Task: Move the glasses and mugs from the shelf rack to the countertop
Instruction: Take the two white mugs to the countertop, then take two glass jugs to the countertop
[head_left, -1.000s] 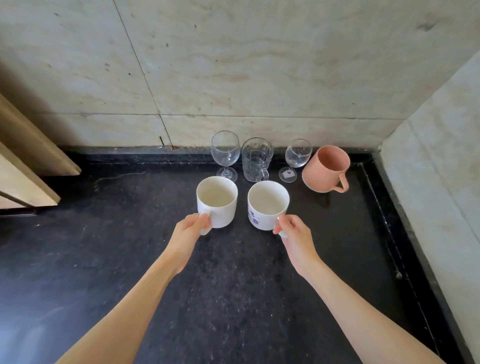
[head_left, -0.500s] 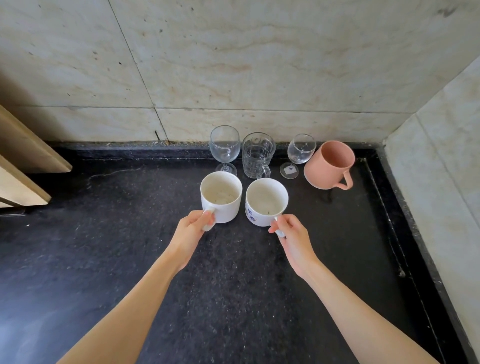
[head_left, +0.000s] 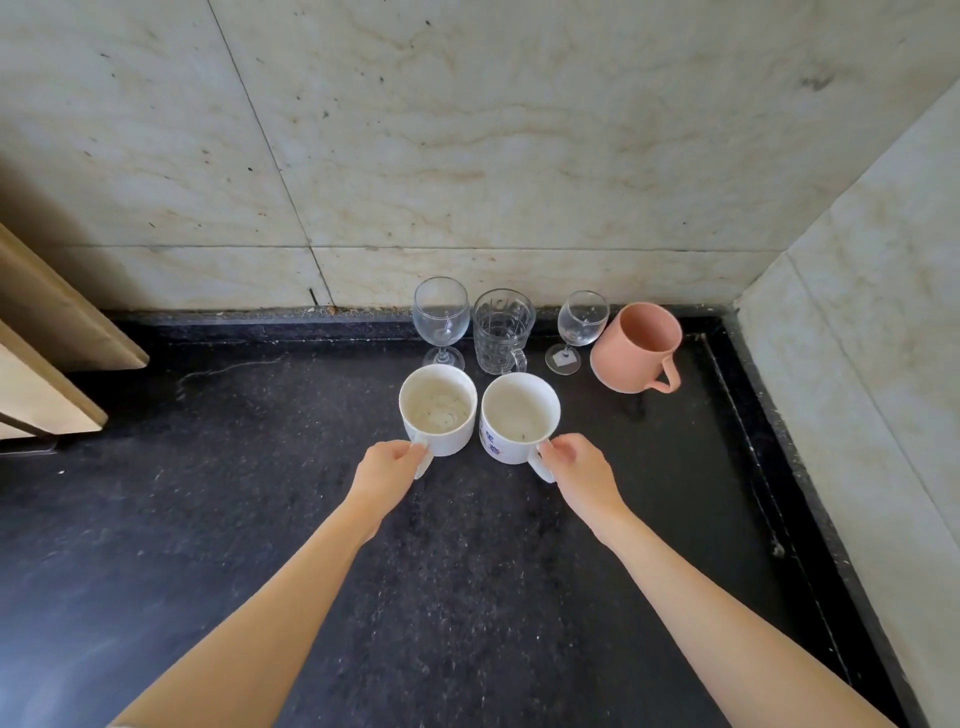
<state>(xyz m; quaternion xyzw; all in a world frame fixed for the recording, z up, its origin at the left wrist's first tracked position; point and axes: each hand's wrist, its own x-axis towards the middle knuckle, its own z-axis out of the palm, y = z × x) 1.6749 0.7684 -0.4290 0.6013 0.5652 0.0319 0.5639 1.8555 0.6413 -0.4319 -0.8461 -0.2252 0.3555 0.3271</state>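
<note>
Two bare forearms reach forward over the dark speckled bench (head_left: 218, 519). Our left hand (head_left: 387, 470) curls its fingers round the handle of a plain white mug (head_left: 438, 410), and our right hand (head_left: 576, 470) pinches the handle of a second white mug (head_left: 519, 418) with blue print on its side. Both mugs stand upright, just beside each other. Behind them, along the marble wall (head_left: 467, 156), we see a wine glass (head_left: 440, 322), a patterned glass mug (head_left: 503, 331), a smaller wine glass (head_left: 581, 325) and a pink mug (head_left: 636, 345) near the corner. Wooden boards (head_left: 47, 343) jut in at far left.
</note>
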